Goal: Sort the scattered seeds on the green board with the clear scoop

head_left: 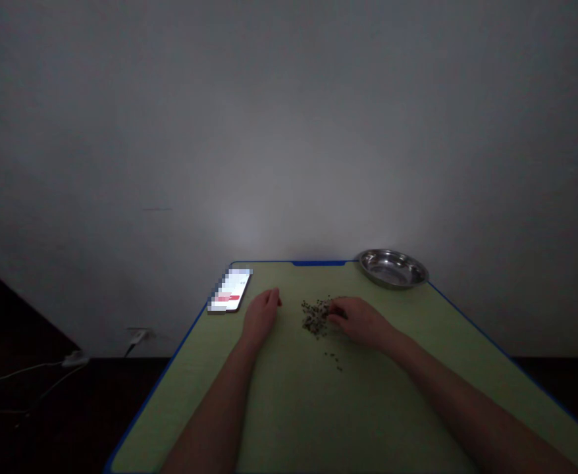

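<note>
A loose pile of small dark, seed-like pieces (pixel 315 320) lies on the green tabletop (pixel 289 408). From the right, my right hand (pixel 355 319) reaches the pile's edge, its thumb and fingers bent together in a pinch among the pieces. Whether a piece is between the fingertips is too small and dark to tell. My left hand (pixel 262 316) rests on the table to the left of the pile, apart from it, with the fingers curled in. Its palm is turned away, so anything inside is hidden. Several stray pieces (pixel 336 360) lie nearer to me, below the pile.
A shallow steel bowl (pixel 392 270) stands at the table's back right corner. At the left edge lies a phone (pixel 232 289) with its screen lit. A pale wall (pixel 289 131) rises behind the table. White cables and a plug (pixel 76 359) are low on the left.
</note>
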Demonstrator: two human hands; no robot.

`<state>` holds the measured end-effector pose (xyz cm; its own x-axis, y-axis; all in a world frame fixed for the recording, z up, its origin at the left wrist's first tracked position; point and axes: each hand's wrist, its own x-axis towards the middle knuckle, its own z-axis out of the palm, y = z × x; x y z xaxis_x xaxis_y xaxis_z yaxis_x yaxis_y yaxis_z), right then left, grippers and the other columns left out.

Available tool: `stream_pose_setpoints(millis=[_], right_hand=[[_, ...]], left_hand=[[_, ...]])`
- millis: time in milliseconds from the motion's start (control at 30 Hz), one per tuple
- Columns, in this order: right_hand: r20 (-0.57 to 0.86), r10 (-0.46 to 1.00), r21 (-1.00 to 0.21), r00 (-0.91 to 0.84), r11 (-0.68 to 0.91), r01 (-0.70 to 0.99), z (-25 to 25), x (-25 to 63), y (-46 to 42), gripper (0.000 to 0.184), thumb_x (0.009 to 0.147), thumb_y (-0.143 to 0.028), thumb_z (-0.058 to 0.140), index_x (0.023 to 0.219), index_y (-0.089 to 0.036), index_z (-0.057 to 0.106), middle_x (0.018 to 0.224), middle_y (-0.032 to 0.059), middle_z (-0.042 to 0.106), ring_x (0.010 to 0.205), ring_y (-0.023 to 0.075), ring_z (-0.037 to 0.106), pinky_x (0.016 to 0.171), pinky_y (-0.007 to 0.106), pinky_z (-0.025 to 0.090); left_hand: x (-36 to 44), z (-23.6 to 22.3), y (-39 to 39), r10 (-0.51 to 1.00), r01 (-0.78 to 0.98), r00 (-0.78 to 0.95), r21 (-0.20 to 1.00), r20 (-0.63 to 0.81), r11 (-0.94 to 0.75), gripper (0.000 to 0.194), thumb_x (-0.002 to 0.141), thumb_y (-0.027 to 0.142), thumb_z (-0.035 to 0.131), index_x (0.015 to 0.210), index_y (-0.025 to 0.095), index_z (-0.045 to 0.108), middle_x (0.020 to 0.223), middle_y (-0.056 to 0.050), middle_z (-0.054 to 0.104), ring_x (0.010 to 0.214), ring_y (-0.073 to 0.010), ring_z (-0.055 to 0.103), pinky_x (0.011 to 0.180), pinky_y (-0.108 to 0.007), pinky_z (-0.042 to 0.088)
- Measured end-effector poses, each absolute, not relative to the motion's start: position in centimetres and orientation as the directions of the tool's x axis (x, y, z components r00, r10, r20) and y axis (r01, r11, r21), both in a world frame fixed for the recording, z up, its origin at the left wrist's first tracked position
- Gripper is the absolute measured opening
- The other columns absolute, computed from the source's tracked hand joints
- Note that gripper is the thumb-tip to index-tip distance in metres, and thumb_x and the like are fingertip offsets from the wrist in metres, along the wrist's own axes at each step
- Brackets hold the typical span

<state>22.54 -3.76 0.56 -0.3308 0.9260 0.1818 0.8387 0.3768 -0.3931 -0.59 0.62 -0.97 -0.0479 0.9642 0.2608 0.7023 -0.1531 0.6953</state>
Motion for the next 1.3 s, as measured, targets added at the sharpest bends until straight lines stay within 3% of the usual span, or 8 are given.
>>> stream_pose_setpoints(millis=[700, 1300], right_hand=[[0.212, 0.965, -0.349, -0.152, 0.220, 0.911, 1.1, 20.6, -1.4, 0.015, 0.084, -0.024, 0.053, 0.085, -0.014, 0.064, 0.087, 0.0121, 0.069, 0.080, 0.0200, 0.060, 0.066, 0.027, 0.036], [0.072, 0.942, -0.387, -0.328, 0.329, 0.861, 2.3, 24.9, -5.1, 0.010, 0.078, -0.023, 0.057, 0.076, -0.017, 0.065, 0.075, 0.0039, 0.066, 0.066, 0.0150, 0.057, 0.057, 0.024, 0.035]], left_hand=[[-0.8, -0.9, 0.7, 0.970, 0.707, -0.053, 0.695, 0.237, -0.131, 0.044, 0.085, 0.047, 0.028, 0.064, 0.019, 0.054, 0.067, -0.003, 0.060, 0.068, -0.0179, 0.055, 0.060, -0.027, 0.034], [-0.8, -0.9, 0.9, 0.968, 0.704, -0.036, 0.694, 0.247, -0.151, 0.044, 0.085, 0.047, 0.027, 0.064, 0.019, 0.054, 0.067, -0.003, 0.059, 0.069, -0.0190, 0.054, 0.061, -0.028, 0.034]])
